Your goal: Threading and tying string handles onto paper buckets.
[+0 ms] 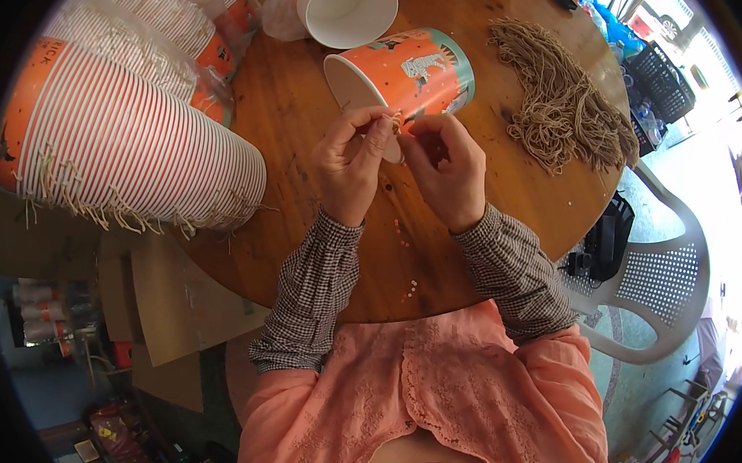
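An orange paper bucket (407, 74) with a pale figure and a teal base lies on its side, its white-rimmed mouth turned toward me. At the near edge of that rim, my left hand (349, 163) pinches a short bit of cord (396, 127) between thumb and fingers. My right hand (452, 167) is closed close beside it, its thumb and forefinger pinching at the same cord. Most of the cord is hidden behind the fingers. A tangled bundle of tan cords (563, 103) lies to the right of the bucket.
On the round wooden table (295, 253), a long nested stack of buckets (143, 139) with cord ends lies at left. Bagged stacks (148, 23) lie behind it. A white bucket (347, 14) stands at the back. Small paper bits (411, 289) lie near me. A plastic chair (659, 269) stands right.
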A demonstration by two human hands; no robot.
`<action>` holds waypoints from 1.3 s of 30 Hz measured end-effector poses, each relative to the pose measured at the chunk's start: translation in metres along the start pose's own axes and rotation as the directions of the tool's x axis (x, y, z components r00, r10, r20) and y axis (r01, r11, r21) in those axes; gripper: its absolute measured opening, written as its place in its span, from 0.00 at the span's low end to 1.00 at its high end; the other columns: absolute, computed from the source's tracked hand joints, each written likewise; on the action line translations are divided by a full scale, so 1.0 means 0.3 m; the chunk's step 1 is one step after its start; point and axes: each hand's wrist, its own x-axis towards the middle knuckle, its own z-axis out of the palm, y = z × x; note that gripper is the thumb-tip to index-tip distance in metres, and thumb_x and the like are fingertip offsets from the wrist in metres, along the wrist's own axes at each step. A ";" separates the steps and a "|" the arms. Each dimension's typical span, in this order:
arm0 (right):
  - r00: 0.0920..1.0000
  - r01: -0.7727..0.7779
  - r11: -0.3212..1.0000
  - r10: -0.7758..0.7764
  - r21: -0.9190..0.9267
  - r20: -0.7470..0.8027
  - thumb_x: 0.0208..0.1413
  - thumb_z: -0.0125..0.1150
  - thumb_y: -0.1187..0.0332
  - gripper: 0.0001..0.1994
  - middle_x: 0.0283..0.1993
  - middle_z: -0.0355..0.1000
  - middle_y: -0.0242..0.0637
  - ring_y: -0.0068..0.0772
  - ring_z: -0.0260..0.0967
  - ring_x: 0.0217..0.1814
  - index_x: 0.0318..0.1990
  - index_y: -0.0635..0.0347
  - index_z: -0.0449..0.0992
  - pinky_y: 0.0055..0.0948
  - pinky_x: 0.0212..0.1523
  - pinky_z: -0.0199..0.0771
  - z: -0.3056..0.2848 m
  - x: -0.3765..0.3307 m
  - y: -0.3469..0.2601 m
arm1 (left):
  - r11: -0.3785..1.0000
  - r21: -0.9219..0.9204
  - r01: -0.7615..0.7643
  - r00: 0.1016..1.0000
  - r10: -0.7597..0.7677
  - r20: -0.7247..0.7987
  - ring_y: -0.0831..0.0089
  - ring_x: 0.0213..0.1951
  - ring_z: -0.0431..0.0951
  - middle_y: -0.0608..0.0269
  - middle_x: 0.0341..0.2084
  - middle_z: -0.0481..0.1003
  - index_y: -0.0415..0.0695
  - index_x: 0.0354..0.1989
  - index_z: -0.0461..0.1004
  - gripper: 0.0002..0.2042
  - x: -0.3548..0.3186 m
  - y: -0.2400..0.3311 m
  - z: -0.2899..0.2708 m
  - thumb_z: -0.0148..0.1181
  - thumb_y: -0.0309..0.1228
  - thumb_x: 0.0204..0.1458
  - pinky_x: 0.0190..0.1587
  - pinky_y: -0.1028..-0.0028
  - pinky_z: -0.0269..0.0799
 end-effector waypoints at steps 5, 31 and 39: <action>0.909 -0.308 0.949 0.275 0.061 0.312 0.52 0.63 0.71 0.09 0.26 0.74 0.44 0.31 0.73 0.24 0.39 0.66 0.76 0.27 0.28 0.73 0.005 -0.027 -0.029 | 1.000 -0.005 -0.012 1.000 0.012 -0.010 0.81 0.34 0.75 0.64 0.32 0.76 0.34 0.40 0.74 0.05 0.006 0.001 -0.019 0.55 0.23 0.59 0.39 0.81 0.73; 0.860 -0.510 0.724 0.422 0.465 0.288 0.62 0.53 0.71 0.08 0.27 0.75 0.36 0.19 0.70 0.23 0.40 0.69 0.73 0.21 0.23 0.71 -0.001 -0.005 -0.016 | 0.876 -0.271 0.398 0.907 -0.333 0.258 0.82 0.27 0.73 0.67 0.27 0.74 0.36 0.38 0.76 0.12 0.004 -0.088 -0.051 0.53 0.34 0.61 0.28 0.83 0.69; 0.961 -0.248 0.959 0.226 0.137 0.163 0.55 0.59 0.72 0.07 0.25 0.74 0.42 0.30 0.75 0.26 0.39 0.66 0.74 0.27 0.28 0.74 -0.009 -0.034 0.002 | 0.868 -0.114 0.483 0.860 -0.446 0.249 0.80 0.27 0.75 0.64 0.29 0.77 0.35 0.40 0.77 0.09 0.019 -0.023 -0.050 0.56 0.29 0.58 0.27 0.79 0.72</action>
